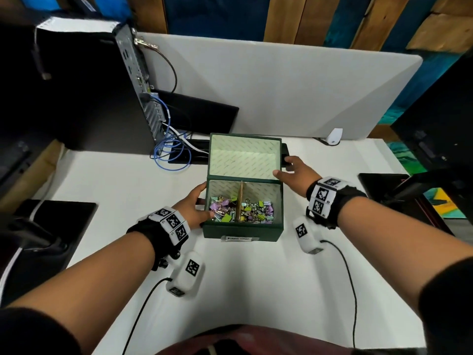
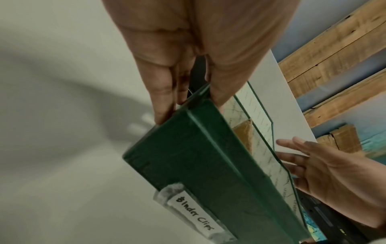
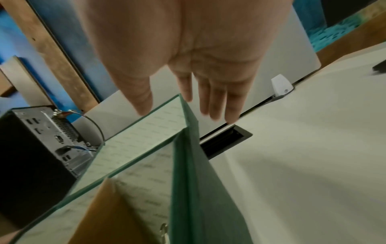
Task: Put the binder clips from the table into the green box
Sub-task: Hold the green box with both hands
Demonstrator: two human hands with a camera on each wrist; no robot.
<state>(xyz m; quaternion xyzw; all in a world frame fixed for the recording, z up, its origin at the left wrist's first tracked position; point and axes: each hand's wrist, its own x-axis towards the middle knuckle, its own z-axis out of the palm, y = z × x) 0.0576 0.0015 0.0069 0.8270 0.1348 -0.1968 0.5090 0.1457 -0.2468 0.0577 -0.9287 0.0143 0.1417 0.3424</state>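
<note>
The green box (image 1: 243, 230) stands in the middle of the white table, its lid (image 1: 243, 155) raised upright at the back. Several coloured binder clips (image 1: 256, 211) lie inside, on both sides of a brown divider (image 1: 240, 201). My left hand (image 1: 195, 206) pinches the box's left wall (image 2: 198, 156), fingers (image 2: 163, 115) outside and thumb over the rim. My right hand (image 1: 291, 172) is at the lid's right edge with straight fingers (image 3: 215, 107), the thumb in front of the lid (image 3: 146, 135). A "Binder Clips" label (image 2: 194, 214) is on the front wall.
A black computer tower (image 1: 76, 93) with blue cables (image 1: 171, 149) stands at the back left. A black cable slot (image 1: 285, 157) lies just behind the box. A white divider panel (image 1: 281, 85) closes the table's far side. Black monitor bases (image 1: 51, 226) sit left and right.
</note>
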